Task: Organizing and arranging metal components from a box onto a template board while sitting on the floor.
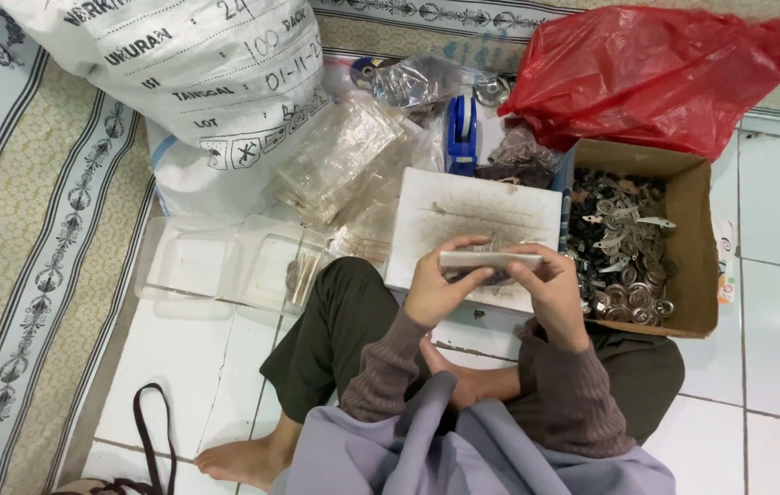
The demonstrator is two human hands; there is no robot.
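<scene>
The white sack [197, 82] lies at the far left of the white board [472, 225], well apart from it. The red plastic bag [656, 69] sits beyond the board, to its right. The cardboard box [697, 243], filled with small metal parts [624, 257], stands just beside the board's right edge. Clear plastic trays [225, 266] rest to the board's left. Above the board's near edge, the left hand [436, 289] and right hand [555, 293] each pinch one end of a slim white strip [489, 260], fingers curled around it, thumbs on top.
</scene>
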